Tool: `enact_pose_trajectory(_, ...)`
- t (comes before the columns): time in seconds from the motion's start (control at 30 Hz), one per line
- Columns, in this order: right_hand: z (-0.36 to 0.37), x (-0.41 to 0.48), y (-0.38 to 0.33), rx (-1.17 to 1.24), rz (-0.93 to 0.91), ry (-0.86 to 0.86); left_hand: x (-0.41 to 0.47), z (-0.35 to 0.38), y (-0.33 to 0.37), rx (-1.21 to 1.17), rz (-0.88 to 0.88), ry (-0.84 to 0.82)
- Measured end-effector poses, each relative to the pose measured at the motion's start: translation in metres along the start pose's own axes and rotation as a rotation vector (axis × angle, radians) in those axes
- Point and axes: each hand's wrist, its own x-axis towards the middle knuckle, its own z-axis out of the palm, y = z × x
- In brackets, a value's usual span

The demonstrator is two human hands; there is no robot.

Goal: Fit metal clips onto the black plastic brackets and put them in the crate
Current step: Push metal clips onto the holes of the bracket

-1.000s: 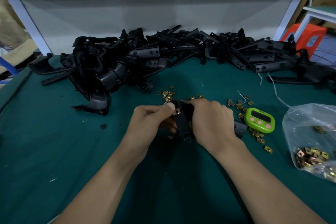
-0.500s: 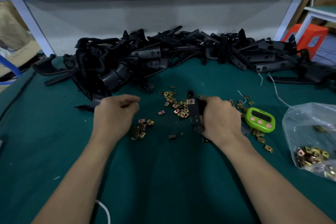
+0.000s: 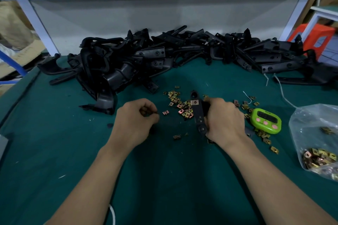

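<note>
Right hand [image 3: 225,120] grips the bracket [image 3: 198,113] over the counter [image 3: 164,179], a clip [image 3: 194,102] fitted near its far end; likely stiff, light, best held mid-length. Left hand [image 3: 135,120] curled near loose clips [image 3: 182,108]; its hold I cannot tell

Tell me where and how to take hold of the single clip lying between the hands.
Pinch the clip by its two side edges, coming straight down from above. It lies flat on the cloth, apart from the pile to its right, so its edges look free to grip.
</note>
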Motion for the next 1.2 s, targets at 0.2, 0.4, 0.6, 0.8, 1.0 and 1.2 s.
enact_pose_trajectory(0.2,0.002,0.001,0.001,0.019,-0.008,0.010,0.000,0.005,-0.003,-0.004,0.012,0.025)
enact_pose_trajectory(0.4,0.001,0.001,0.001,0.034,0.017,0.013,-0.005,0.016,-0.002,0.388,0.219,-0.063)
enact_pose_trajectory(0.6,0.000,0.000,0.000,0.035,0.020,-0.005,-0.006,0.033,0.006,0.348,0.274,-0.039)
enact_pose_trajectory(0.8,-0.001,0.001,-0.002,0.022,0.030,-0.029,-0.007,0.023,0.006,0.327,0.307,0.065)
enact_pose_trajectory(1.0,-0.003,-0.001,-0.003,0.013,0.025,-0.043,-0.016,0.025,0.019,-0.114,0.109,0.052)
enact_pose_trajectory(1.2,-0.004,-0.002,-0.004,0.038,0.008,-0.041,-0.024,0.031,0.035,-0.467,0.025,-0.140)
